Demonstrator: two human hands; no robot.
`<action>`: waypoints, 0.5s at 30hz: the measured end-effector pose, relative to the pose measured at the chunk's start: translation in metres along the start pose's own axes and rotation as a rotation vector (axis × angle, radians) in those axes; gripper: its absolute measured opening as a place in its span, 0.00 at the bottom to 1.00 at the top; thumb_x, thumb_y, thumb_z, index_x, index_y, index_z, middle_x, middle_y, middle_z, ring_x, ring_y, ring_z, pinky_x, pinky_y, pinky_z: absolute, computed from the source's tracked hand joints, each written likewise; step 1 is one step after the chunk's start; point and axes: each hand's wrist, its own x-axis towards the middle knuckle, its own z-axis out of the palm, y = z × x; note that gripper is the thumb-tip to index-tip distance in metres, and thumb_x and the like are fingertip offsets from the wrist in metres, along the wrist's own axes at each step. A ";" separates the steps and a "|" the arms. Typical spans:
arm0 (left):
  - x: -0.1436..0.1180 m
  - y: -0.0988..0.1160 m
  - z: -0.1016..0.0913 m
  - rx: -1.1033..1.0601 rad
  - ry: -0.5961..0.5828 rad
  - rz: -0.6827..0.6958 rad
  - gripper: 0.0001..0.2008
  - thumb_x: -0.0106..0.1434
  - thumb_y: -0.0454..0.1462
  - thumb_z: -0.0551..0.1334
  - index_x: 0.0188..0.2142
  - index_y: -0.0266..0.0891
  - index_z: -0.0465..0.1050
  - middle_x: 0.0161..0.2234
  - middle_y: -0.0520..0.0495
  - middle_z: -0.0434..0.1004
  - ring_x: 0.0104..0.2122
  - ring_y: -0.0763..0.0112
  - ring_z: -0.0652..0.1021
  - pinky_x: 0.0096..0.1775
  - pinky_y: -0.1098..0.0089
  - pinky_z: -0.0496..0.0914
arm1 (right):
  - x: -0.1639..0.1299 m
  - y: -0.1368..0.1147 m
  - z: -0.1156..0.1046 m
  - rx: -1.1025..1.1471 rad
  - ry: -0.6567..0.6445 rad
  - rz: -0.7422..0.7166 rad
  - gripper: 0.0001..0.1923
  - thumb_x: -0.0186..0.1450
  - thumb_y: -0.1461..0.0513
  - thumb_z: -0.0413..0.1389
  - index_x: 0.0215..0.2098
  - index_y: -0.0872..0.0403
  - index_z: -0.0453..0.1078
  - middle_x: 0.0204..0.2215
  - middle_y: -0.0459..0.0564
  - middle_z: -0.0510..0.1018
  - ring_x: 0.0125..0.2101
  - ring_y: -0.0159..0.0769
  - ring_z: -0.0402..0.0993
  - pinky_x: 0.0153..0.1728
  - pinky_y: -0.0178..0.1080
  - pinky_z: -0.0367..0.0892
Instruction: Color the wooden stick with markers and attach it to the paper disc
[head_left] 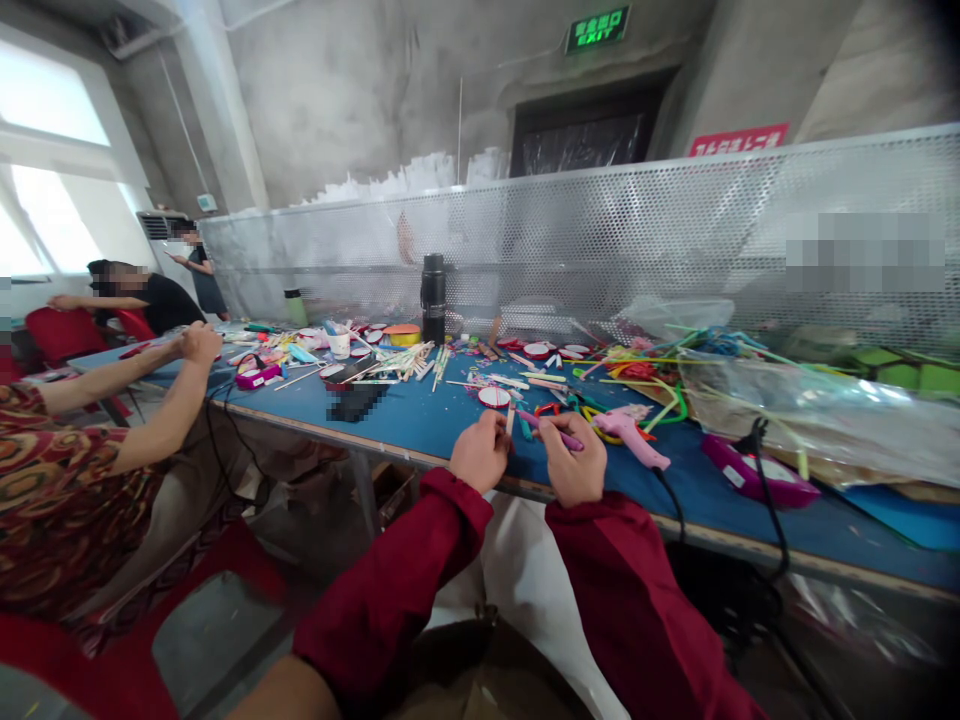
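Note:
My left hand [480, 452] rests at the near edge of the blue table [420, 425] and pinches a short wooden craft stick [511, 418] that stands up from its fingers. My right hand [574, 462] is beside it, closed around a purple stick [551, 427] that points left toward the wooden one. Both arms wear dark red sleeves. A pink glue gun [634, 433] lies on the table just right of my right hand, its black cord running off the edge.
Craft sticks, coloured straws and round red-rimmed lids litter the table. A black flask [433, 298] stands at the back. A perforated metal screen [600, 230] walls the far side. A person in a patterned top [67, 480] sits at left. Clear plastic bags [810, 410] lie right.

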 end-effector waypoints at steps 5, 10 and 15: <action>0.000 0.000 0.000 0.003 0.004 -0.006 0.10 0.66 0.29 0.57 0.44 0.43 0.66 0.33 0.52 0.83 0.32 0.67 0.81 0.38 0.69 0.70 | 0.000 -0.004 0.000 0.006 0.009 0.009 0.09 0.64 0.56 0.60 0.30 0.51 0.74 0.25 0.45 0.80 0.28 0.38 0.76 0.34 0.39 0.68; 0.000 0.001 0.000 0.010 0.002 -0.008 0.10 0.66 0.29 0.57 0.45 0.43 0.67 0.34 0.51 0.83 0.32 0.66 0.81 0.39 0.69 0.71 | -0.001 -0.002 0.000 0.012 0.013 0.014 0.09 0.64 0.55 0.60 0.30 0.51 0.73 0.24 0.45 0.80 0.28 0.38 0.76 0.34 0.40 0.68; -0.001 0.003 -0.002 0.005 -0.001 -0.005 0.10 0.66 0.29 0.57 0.44 0.43 0.67 0.33 0.51 0.83 0.32 0.66 0.81 0.38 0.68 0.71 | -0.001 -0.002 0.000 0.007 0.011 0.006 0.09 0.64 0.55 0.60 0.30 0.52 0.74 0.25 0.45 0.80 0.28 0.38 0.76 0.34 0.39 0.68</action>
